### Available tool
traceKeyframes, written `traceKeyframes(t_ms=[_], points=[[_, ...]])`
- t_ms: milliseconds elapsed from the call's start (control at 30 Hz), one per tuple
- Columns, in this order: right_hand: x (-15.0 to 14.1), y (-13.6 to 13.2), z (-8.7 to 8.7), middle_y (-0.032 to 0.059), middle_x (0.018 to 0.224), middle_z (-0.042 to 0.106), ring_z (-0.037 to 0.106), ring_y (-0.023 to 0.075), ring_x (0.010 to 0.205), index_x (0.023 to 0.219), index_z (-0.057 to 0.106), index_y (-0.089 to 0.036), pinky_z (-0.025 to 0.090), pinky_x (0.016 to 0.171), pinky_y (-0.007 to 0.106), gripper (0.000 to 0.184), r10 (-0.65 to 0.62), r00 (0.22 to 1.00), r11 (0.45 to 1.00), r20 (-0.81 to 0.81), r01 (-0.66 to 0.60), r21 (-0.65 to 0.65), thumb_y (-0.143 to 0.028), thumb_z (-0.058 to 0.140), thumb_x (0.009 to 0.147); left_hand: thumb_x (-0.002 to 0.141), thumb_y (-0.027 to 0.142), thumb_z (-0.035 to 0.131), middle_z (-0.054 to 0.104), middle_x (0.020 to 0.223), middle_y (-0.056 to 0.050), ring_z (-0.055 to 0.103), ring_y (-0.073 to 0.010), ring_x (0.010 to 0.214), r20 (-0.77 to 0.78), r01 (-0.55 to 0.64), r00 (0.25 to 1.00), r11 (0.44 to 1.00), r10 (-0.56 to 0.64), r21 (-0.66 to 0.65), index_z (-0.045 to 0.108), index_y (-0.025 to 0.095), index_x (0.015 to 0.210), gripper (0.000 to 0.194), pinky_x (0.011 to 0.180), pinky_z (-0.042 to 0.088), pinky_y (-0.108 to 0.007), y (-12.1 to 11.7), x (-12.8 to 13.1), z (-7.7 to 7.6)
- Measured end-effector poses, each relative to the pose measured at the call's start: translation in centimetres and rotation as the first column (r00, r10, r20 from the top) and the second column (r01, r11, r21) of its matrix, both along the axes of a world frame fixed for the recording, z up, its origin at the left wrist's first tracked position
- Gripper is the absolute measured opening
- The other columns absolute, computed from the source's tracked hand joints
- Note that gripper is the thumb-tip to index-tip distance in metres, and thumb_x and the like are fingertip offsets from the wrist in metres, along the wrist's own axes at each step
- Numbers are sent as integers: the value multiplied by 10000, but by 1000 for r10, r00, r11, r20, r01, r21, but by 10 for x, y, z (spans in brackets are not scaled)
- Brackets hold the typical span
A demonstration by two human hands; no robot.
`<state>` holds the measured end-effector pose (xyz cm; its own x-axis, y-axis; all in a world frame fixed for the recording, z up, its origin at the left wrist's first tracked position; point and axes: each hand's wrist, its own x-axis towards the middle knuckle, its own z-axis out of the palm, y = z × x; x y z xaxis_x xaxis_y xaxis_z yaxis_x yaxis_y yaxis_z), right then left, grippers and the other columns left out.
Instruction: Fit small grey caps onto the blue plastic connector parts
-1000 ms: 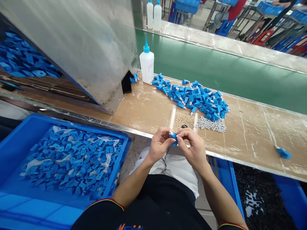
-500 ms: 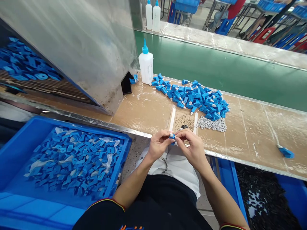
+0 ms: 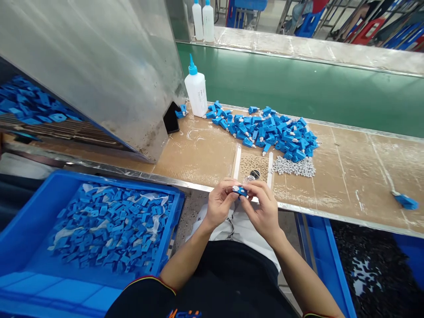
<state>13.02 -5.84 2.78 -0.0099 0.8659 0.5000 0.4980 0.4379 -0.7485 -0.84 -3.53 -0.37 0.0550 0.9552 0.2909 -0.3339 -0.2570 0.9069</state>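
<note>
Above the near edge of the brown cardboard-covered tabletop (image 3: 198, 150), right of a blue plastic crate (image 3: 115, 182), the left hand (image 3: 218, 203) and right hand (image 3: 263, 210) both pinch a small blue plastic block (image 3: 240, 191); loosened fingertips could drop it.

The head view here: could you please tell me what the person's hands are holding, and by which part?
The left hand and right hand pinch one small blue plastic part between their fingertips, one hand at each end.
</note>
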Motion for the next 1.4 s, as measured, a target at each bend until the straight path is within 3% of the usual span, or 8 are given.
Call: traceKeyframes(t_ms=[267,600,733,967,1167,1233,1333,1400], points=[[-6,-5,-2,65,922,665,649,205,847,1043,688,-255,577,720,361,134,-108,988,992,106,101,69,-212,636,927,900,435,703,779,1095,-109,757,-228,978,-96,13,995,964,-40,-264,702,179,1148,357,889,611,-326,-18,9,26],[-3,0,6,67,898,654,637,210,831,1022,668,-251,561,726,365,125,-189,976,980,105,180,86,-200,592,937,943,416,642,778,1100,-119,758,-232,965,-264,108,953,980,-150,-168,697,176,1186,346,847,610,-309,3,12,40],[69,7,2,90,948,658,622,249,891,1048,656,-249,533,770,409,145,-364,902,931,231,344,123,-232,594,918,972,346,583,759,1101,-113,736,-229,924,-553,419,760,908,-342,14,697,202,1229,316,785,596,-329,70,27,39],[291,-3,-18,93,684,507,558,286,750,724,598,-239,383,643,433,148,-671,488,677,559,711,191,-295,604,862,878,13,539,571,1370,-142,500,-330,1252,-925,640,275,669,261,379,740,217,941,293,1003,449,-488,197,88,21],[339,-11,-17,114,688,488,555,322,793,692,588,-245,332,617,458,272,-758,348,575,551,756,312,-416,570,903,894,37,579,586,1383,-108,452,-303,1324,-906,767,262,498,332,405,716,234,916,241,1104,338,-510,209,94,22],[310,-2,-18,156,742,560,574,305,796,737,619,-212,365,627,452,283,-709,426,643,561,717,269,-424,560,915,902,32,560,629,1348,-90,475,-289,1322,-894,719,338,531,296,448,717,265,939,283,1115,339,-515,204,85,28],[248,16,-28,106,790,644,594,215,702,844,646,-220,442,638,374,198,-411,721,883,559,468,45,-351,530,937,937,106,547,690,1262,-81,537,-275,1274,-849,592,475,629,232,504,710,280,1007,248,1092,396,-501,184,59,37],[212,27,-36,58,769,648,601,195,665,862,636,-223,467,637,340,130,-287,795,925,535,375,-61,-300,547,917,959,208,559,723,1183,-81,598,-266,1190,-799,468,564,715,210,519,703,261,1054,180,1056,452,-477,159,34,39]])
